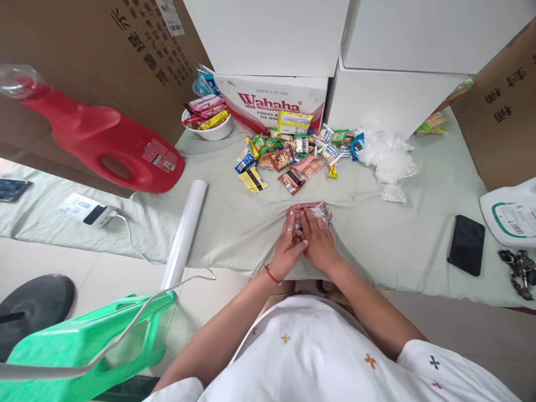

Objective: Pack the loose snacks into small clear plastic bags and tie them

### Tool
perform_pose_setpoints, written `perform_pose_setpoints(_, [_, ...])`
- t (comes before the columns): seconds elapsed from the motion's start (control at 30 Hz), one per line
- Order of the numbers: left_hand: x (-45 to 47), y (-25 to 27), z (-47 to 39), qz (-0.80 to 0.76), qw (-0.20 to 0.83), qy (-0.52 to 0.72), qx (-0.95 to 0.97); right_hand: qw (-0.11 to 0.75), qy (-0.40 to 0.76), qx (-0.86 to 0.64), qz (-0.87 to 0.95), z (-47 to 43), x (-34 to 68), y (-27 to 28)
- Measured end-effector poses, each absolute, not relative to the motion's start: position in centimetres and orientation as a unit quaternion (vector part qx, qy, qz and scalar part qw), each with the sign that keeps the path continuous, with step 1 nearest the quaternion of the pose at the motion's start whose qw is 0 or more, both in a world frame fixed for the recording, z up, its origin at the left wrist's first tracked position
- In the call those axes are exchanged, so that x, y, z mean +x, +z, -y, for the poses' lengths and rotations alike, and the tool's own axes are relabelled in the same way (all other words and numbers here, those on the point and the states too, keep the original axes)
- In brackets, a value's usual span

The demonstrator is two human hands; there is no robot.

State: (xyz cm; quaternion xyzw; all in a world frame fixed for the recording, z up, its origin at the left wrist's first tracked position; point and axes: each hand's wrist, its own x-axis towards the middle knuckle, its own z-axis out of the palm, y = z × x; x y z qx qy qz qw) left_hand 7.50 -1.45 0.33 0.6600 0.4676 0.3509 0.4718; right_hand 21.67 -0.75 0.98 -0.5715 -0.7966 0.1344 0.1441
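Observation:
On the cloth near the table's front edge lies a reddish packet (322, 210) in clear, crinkled plastic. My left hand (288, 248) holds its left side with bent fingers, and the thumb points toward my other hand. Pressed over the packet's middle and right part, my right hand (320, 241) has its fingers close together and also grips it. The two hands touch, and they cover most of the packet's near side. Just beyond it is a loose pile of small wrapped snacks (282, 158), with a brown wrapper (292, 181) nearest.
Clear plastic bags (387, 156) lie right of the pile. A white bowl (215, 132) of snacks stands back left, before stacked boxes (272, 44). Left are a red jug (113, 139) and white roll (184, 234); right, a black phone (467, 245), keys (520, 271) and white bottle (513, 215).

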Motion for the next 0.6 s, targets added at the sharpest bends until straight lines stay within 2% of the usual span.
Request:
perform_pose_setpoints(0.1, [5.6,2.1,2.1,-0.459,0.468,0.329,0.68,0.126,0.141,-0.59,0.785,0.5,21.2,1.4])
perform_pose_setpoints(0.2, [3.6,2.8,1.9,-0.522,0.295,0.339,0.725,0.119,0.142,-0.601,0.778,0.3,20.7,1.7])
perform_pose_setpoints(0.3, [3.3,1.6,0.6,-0.54,0.153,0.274,0.781,0.121,0.135,-0.604,0.776,0.3,20.4,1.8])
perform_pose_setpoints(0.37, [4.1,0.3,-0.3,-0.526,0.154,0.25,0.798,0.123,0.13,-0.61,0.772,0.5,20.4,1.6])
perform_pose_setpoints(0.43, [5.2,-0.5,-0.8,-0.534,0.174,0.305,0.769,0.119,0.124,-0.618,0.767,0.6,20.4,1.2])
perform_pose_setpoints(0.53, [5.9,-0.6,-1.3,-0.636,0.142,0.408,0.639,0.115,0.115,-0.622,0.766,0.9,20.5,0.7])
perform_pose_setpoints(0.6, [5.6,-0.3,-1.7,-0.707,0.114,0.38,0.586,0.118,0.113,-0.619,0.769,1.1,20.6,0.5])
